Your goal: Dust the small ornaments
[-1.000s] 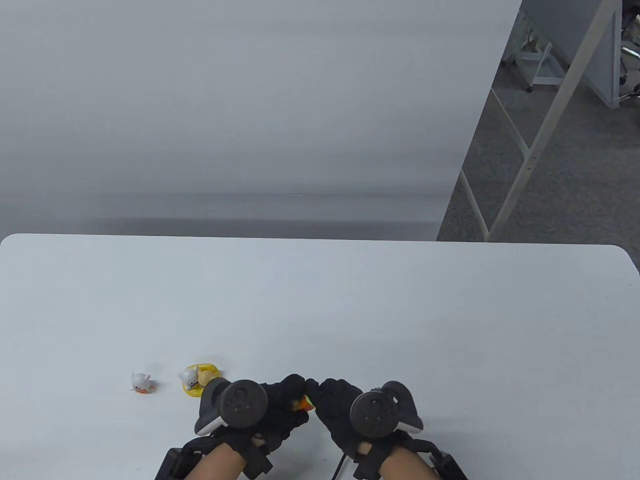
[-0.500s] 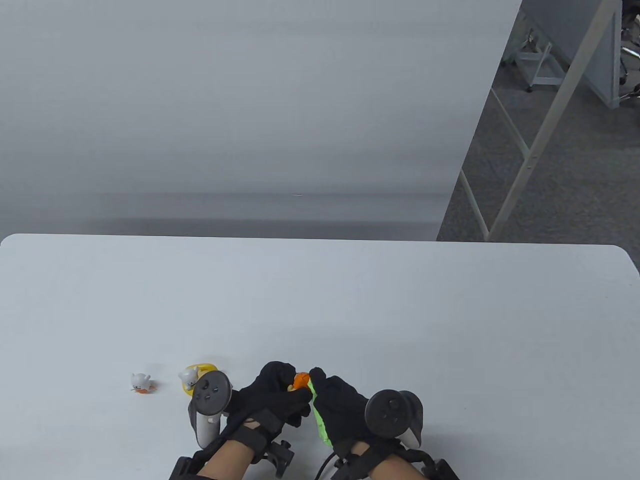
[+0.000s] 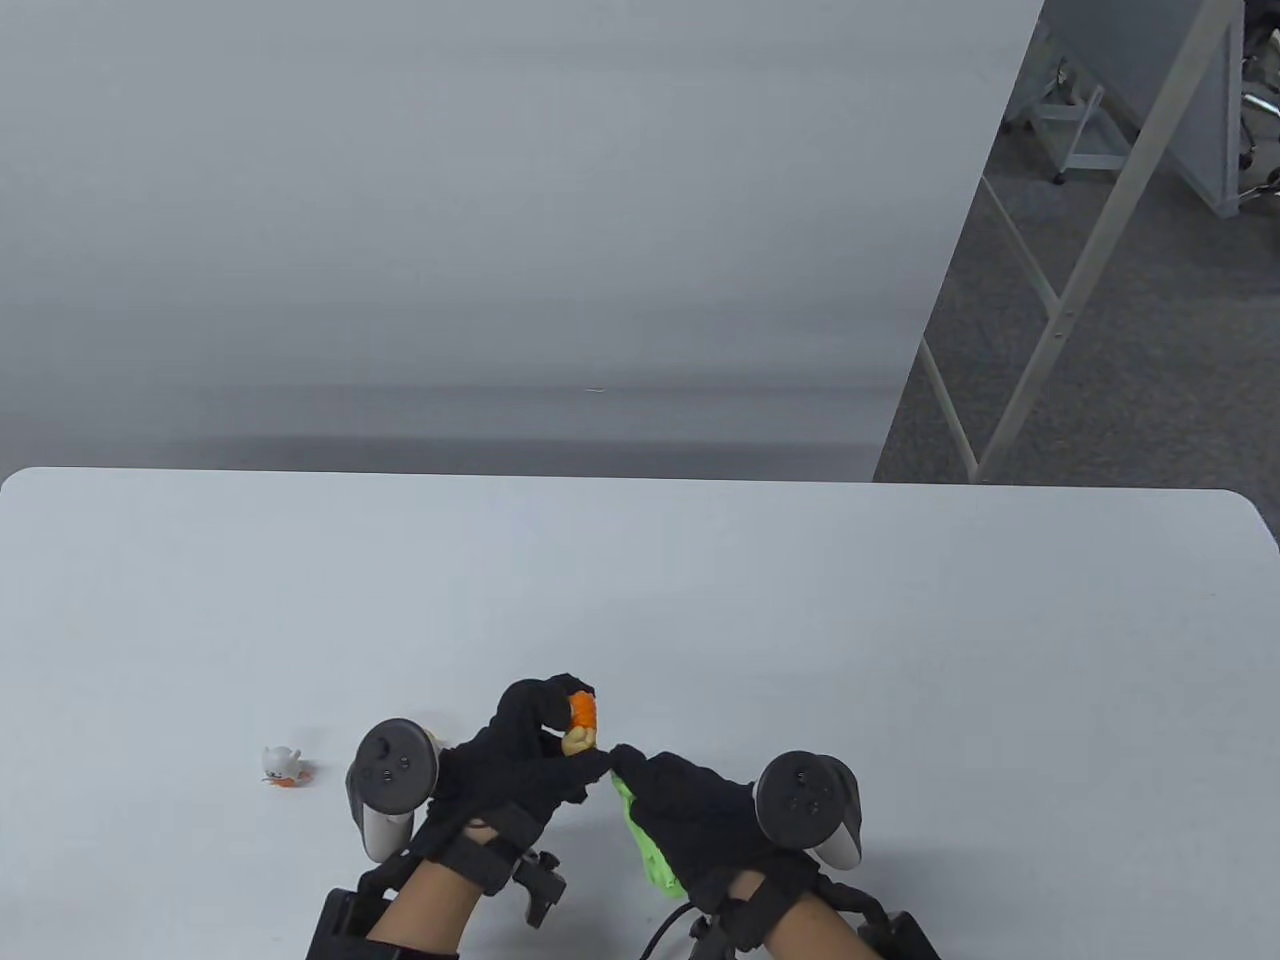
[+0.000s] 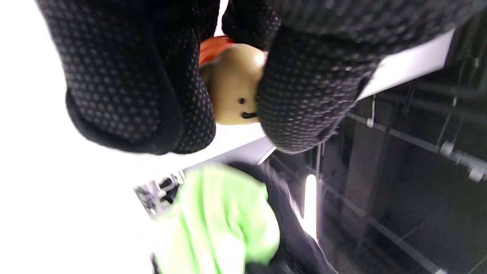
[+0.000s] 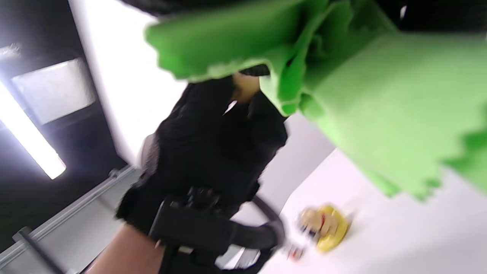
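Observation:
My left hand (image 3: 545,745) pinches a small tan ornament with an orange top (image 3: 580,725) above the near middle of the table. In the left wrist view the ornament (image 4: 232,89) shows a tan face between my gloved fingers (image 4: 300,99). My right hand (image 3: 690,800) holds a green cloth (image 3: 650,850), close to the right of the ornament. The cloth fills the top of the right wrist view (image 5: 365,95). A small white ornament with an orange base (image 3: 282,766) stands on the table to the left. A yellow ornament (image 5: 327,226) shows in the right wrist view.
The white table (image 3: 800,620) stretches far ahead and to both sides. A grey wall panel (image 3: 500,220) stands behind it. A white metal frame (image 3: 1060,300) stands on the floor at the far right.
My left hand has lifted the orange-topped ornament up and away from me, turning outward. The green cloth has come into view under my right hand. My left tracker now hides the yellow ornament.

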`<state>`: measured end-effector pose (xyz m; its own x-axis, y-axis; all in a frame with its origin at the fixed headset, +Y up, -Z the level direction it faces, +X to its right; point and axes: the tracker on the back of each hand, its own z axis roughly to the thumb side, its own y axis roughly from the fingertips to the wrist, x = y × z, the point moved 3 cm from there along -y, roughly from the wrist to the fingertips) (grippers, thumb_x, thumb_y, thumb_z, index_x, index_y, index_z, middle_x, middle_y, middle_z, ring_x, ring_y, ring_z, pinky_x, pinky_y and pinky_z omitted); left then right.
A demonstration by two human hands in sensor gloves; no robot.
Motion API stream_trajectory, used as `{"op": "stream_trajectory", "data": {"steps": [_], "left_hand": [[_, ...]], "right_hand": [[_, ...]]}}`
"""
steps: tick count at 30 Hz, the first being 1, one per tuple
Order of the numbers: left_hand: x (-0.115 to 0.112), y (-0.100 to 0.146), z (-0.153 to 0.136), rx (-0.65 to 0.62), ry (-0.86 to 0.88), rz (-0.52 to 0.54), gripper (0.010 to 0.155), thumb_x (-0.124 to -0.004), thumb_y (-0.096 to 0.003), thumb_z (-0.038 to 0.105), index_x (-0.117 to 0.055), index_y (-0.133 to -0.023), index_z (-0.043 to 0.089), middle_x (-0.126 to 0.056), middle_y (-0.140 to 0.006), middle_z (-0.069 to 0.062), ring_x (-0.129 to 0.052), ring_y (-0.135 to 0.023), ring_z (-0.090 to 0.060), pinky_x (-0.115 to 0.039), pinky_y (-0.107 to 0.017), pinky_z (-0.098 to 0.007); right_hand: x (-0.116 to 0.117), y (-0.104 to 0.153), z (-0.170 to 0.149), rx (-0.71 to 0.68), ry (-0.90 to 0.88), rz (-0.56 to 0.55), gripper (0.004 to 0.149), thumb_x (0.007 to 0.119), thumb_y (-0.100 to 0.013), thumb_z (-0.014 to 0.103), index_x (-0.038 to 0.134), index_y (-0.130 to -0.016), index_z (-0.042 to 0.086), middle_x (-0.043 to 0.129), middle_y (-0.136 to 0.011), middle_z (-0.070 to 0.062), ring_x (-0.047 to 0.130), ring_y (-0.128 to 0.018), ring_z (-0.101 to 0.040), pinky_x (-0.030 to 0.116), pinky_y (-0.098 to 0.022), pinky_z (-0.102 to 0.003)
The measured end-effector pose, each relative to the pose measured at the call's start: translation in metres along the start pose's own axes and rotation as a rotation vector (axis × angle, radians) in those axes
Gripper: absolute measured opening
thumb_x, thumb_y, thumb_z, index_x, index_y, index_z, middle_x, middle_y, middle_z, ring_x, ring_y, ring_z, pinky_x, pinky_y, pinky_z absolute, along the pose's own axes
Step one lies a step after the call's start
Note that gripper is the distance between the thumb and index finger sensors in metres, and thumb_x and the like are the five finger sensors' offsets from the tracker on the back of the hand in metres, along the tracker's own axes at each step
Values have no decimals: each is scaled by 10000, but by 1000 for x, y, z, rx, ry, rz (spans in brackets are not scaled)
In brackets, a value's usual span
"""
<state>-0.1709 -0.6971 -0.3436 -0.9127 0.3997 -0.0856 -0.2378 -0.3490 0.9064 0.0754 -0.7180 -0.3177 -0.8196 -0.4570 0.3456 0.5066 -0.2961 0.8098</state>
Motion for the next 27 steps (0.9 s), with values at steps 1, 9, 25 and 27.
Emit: {"op": "stream_trajectory", "data": {"steps": [1,9,25,27], "left_hand": [[2,-8,7,-15,-78,-10,741,-1050,-420,407,-643,-929,53,-727,-1028,-287,-1140,-518,-346,-1060,-289,-397],[-21,-85,9,28,-687,-257,747,-1086,-379,427,-691,-912,84,-772,-1021,-250,-1141,-492,-300,-1049,-290,-407],[-78,-162,-98,388,-1024,-469,921,-1082,-352,450,-559,-998,52,-774,-1025,-183,-1126,-502,-280,-1019,-311,-420],[-83,-164,-103,399,-1031,-472,964,-1080,-360,435,-528,-1061,71,-762,-1037,-191,-1124,-511,-276,-1019,-321,-419]], "right_hand": [[-5,2,-1,9,-13,0,455,795,-540,81,696,-971,-28,863,-752,-433,954,-494,-496,805,-436,-742],[-35,16,0,15,101,-69,453,798,-543,91,705,-974,-14,869,-754,-423,959,-496,-487,808,-440,-737],[-41,15,-19,83,122,-80,451,799,-544,103,713,-974,-4,882,-749,-410,969,-490,-477,820,-437,-724],[-43,15,-20,86,101,-91,452,799,-545,104,712,-975,-6,881,-749,-410,969,-490,-475,821,-436,-723]]}}
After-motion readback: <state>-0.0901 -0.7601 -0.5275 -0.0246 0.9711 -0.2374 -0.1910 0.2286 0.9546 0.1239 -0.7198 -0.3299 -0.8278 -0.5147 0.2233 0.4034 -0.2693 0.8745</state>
